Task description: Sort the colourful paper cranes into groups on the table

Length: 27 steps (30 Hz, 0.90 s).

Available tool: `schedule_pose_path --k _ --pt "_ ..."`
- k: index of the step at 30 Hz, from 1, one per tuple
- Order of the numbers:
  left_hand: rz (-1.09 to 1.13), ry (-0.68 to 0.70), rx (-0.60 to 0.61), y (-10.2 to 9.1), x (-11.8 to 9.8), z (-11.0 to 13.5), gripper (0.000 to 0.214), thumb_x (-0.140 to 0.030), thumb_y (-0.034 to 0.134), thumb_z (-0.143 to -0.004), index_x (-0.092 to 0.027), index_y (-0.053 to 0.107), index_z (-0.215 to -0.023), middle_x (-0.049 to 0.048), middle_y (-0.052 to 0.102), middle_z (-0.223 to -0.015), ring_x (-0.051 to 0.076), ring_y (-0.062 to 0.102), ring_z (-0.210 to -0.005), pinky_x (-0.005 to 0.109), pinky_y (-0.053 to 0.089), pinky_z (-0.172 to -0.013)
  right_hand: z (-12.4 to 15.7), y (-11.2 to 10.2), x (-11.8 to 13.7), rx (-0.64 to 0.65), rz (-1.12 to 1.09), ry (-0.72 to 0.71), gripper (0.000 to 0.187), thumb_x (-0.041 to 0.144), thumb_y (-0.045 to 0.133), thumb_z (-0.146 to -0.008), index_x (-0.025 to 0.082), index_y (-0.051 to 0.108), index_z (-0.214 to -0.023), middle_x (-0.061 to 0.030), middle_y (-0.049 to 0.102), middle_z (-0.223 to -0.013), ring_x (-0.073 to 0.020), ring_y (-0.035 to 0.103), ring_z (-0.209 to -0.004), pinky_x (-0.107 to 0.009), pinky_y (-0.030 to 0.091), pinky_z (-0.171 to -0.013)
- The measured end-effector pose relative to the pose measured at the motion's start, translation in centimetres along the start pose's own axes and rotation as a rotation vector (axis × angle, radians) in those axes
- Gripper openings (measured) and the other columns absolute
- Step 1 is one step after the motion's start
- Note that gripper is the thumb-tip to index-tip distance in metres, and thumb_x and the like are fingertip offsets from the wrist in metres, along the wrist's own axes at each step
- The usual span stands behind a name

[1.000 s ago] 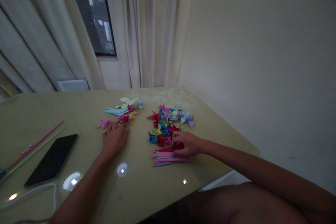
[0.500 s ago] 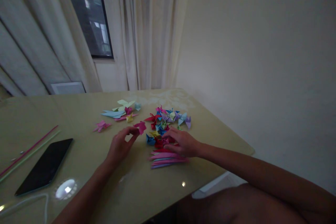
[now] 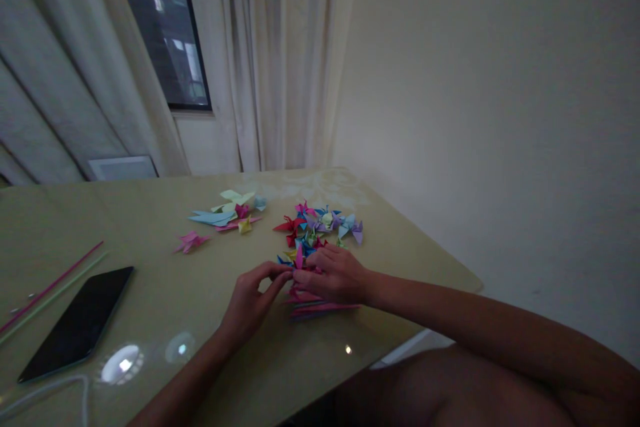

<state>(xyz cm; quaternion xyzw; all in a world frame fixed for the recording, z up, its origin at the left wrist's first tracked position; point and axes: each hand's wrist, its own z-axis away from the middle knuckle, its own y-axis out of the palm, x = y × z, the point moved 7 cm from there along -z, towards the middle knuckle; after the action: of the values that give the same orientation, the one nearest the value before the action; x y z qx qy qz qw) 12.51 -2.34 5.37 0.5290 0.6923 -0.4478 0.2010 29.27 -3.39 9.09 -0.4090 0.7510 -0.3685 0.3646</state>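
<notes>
A pink origami crane [image 3: 299,258] is pinched between my two hands, just in front of a pile of folded paper cranes [image 3: 325,220]. My left hand [image 3: 254,297] grips its near side between thumb and fingertips. From the right, my right hand [image 3: 337,273] closes on the same crane, its fingers covering part of it and part of the pile. Below my right hand lies a stack of folded paper strips [image 3: 320,310], mostly pink and purple.
Farther left on the table [image 3: 400,247] are several light green, blue and pink folded papers [image 3: 233,210] and a single pink crane [image 3: 191,241]. A black phone [image 3: 77,323], a pink stick [image 3: 55,285], a green stick [image 3: 57,293] and a white cable [image 3: 55,383] lie at the left.
My left hand has moved right and slightly down with the pink crane, meeting my right hand. My right hand has shifted a little left and now touches the crane too.
</notes>
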Motion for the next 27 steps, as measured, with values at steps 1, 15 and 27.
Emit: schedule_pose_path --k 1,15,27 --pt "-0.016 0.026 -0.018 -0.1 -0.3 0.1 0.016 -0.035 0.068 -0.097 -0.023 0.080 -0.097 0.0033 0.081 -0.089 0.018 0.076 -0.078 0.027 0.060 -0.073 -0.3 0.0 -0.1 -0.014 0.019 0.021 0.024 0.043 0.057 -0.106 0.023 0.071 -0.111 -0.0071 0.066 -0.093 -0.0204 0.058 -0.084 -0.033 0.044 -0.075" --pt "-0.188 0.327 -0.045 0.6 -2.1 1.2 0.013 -0.030 0.064 -0.101 -0.023 0.074 -0.096 0.0017 0.076 -0.079 0.015 0.071 -0.072 0.025 0.055 -0.068 -1.1 0.9 -0.3 0.074 -0.309 0.166 0.024 0.039 0.057 -0.106 0.019 0.069 -0.103 -0.0058 0.066 -0.093 -0.0187 0.059 -0.084 -0.029 0.045 -0.075" --pt "-0.781 -0.399 -0.410 -11.7 7.7 -1.6 0.045 -0.042 0.047 -0.101 -0.020 0.063 -0.137 0.0217 0.040 -0.162 0.046 0.041 -0.146 0.072 0.038 -0.113 5.6 0.2 -12.4 -0.195 -0.309 0.863 0.015 0.024 0.058 -0.101 0.019 0.073 -0.099 -0.0065 0.071 -0.095 -0.0204 0.064 -0.088 -0.032 0.049 -0.083"
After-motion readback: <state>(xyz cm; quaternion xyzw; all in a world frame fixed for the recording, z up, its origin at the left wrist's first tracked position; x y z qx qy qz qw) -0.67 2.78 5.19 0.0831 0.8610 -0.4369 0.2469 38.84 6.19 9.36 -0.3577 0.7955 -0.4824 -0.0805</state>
